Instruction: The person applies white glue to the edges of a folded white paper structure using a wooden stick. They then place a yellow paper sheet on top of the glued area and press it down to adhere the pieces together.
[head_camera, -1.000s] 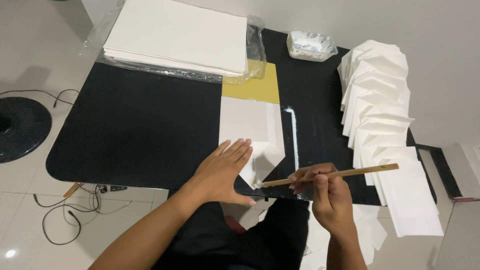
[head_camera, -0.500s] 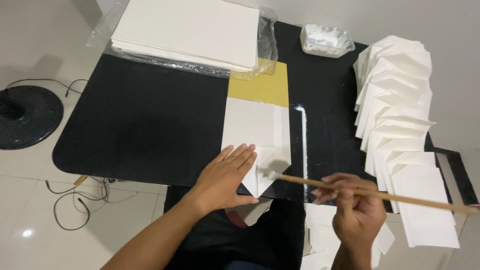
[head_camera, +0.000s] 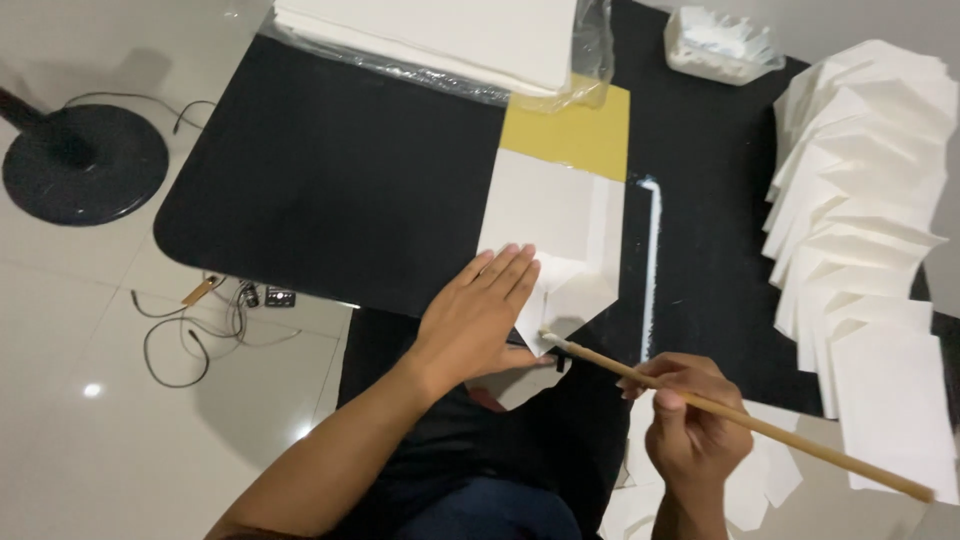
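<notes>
We press our left hand (head_camera: 480, 315) flat, fingers straight and together, on a white paper (head_camera: 553, 245) that lies on the black table (head_camera: 330, 180), near its front edge. The paper is folded: its long sides are turned in, its near end comes to a point with two slanted flaps, and a narrow strip runs down its right side. Its far end overlaps a yellow sheet (head_camera: 575, 130), which lies just behind it on the table. Our right hand (head_camera: 690, 425) is closed around a thin wooden brush (head_camera: 740, 420), held slantwise, its pale tip touching the paper's near point just right of our left thumb. Right of the paper a white streak (head_camera: 652, 260) marks the table. Further right, a fanned row of finished white envelopes (head_camera: 870, 230) overlaps along the table's right side. Behind the yellow sheet sits a paper stack (head_camera: 450, 30) in clear plastic, and right of that a small clear bag (head_camera: 722, 45).
</notes>
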